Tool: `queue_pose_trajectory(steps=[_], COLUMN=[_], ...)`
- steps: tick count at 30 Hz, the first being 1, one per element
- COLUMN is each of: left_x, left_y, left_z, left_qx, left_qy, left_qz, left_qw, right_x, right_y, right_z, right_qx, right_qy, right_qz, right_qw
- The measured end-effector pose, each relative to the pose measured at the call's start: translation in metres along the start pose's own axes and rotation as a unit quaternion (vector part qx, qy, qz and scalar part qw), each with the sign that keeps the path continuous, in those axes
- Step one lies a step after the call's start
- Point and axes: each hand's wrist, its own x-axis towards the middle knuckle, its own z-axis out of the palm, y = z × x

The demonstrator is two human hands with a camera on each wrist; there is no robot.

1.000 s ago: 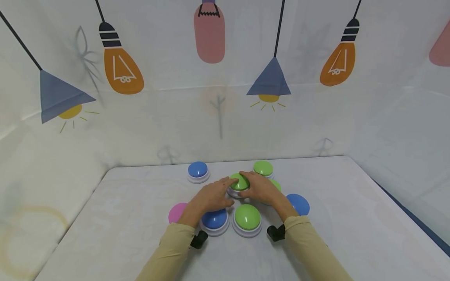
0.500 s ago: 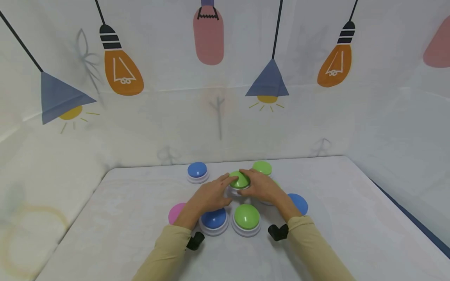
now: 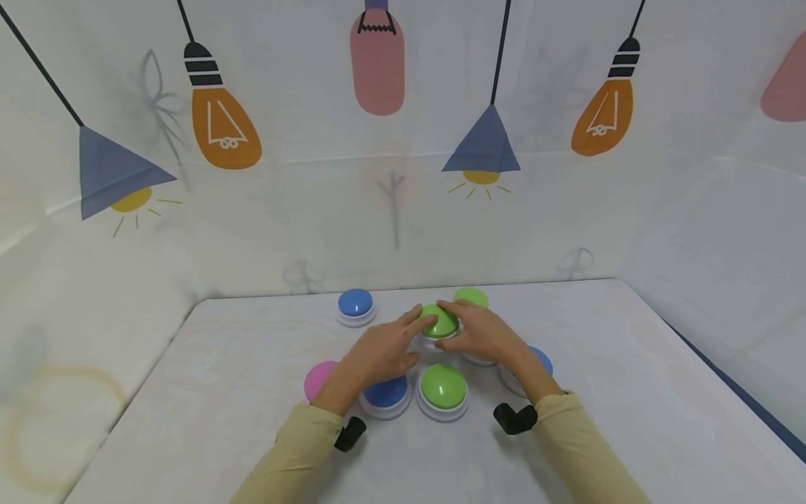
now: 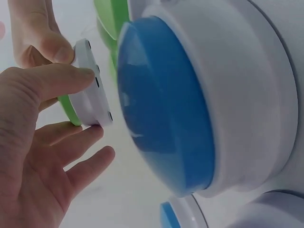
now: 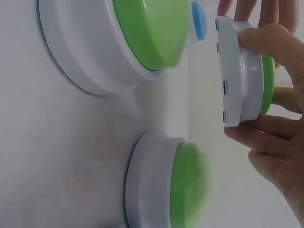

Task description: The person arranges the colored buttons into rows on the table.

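A green push button with a white base (image 3: 442,323) is held off the table between both hands, its underside showing in the wrist views. My left hand (image 3: 380,352) grips its left side, with the thumb on the white base (image 4: 89,105) and fingers along the far edge. From the right, my right hand (image 3: 488,336) pinches the same button, thumb and fingers on opposite sides of its base (image 5: 249,85). Below the hands, a second green button (image 3: 443,386) stands on the table beside a blue button (image 3: 385,393), which the left wrist partly covers.
A pink button (image 3: 318,379) sits partly behind the left forearm. Another blue button (image 3: 355,302) stands at the back left, a green one (image 3: 471,297) at the back right. One more blue button (image 3: 543,358) is half hidden by the right wrist. A printed cloth wall (image 3: 302,210) borders the white table.
The held green button has risen slightly from among the others and shifted right. Both hands moved with it; the right forearm now lies farther right, over the right-hand blue button.
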Motion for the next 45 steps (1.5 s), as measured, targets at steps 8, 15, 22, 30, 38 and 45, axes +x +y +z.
queue_pose_trajectory(steps=[8,15,22,30,38,45], left_x=[-0.001,-0.003,-0.001,0.003,0.004,0.003], left_y=[0.013,0.026,0.04,0.054,0.069,0.079], left_z=[-0.004,-0.005,-0.002,0.003,0.013,0.025], left_qx=[0.008,0.041,0.063,0.093,0.103,0.096], left_qy=[-0.001,0.003,-0.01,-0.014,-0.002,-0.012], left_qz=[0.014,0.033,0.041,0.062,0.098,0.118], left_qw=[0.9999,0.9986,0.9971,0.9937,0.9898,0.9883], right_x=[-0.015,-0.031,-0.052,-0.072,-0.094,-0.112], right_y=[0.0,0.001,0.006,0.01,0.017,0.023], right_z=[-0.009,-0.015,-0.018,-0.021,-0.018,-0.012], right_qx=[-0.005,-0.013,-0.018,-0.028,-0.041,-0.039], right_qy=[0.011,0.018,0.032,0.044,0.059,0.056], right_qz=[-0.007,-0.008,-0.009,-0.014,-0.009,0.01], right_qw=[0.9999,0.9997,0.9993,0.9985,0.9974,0.9976])
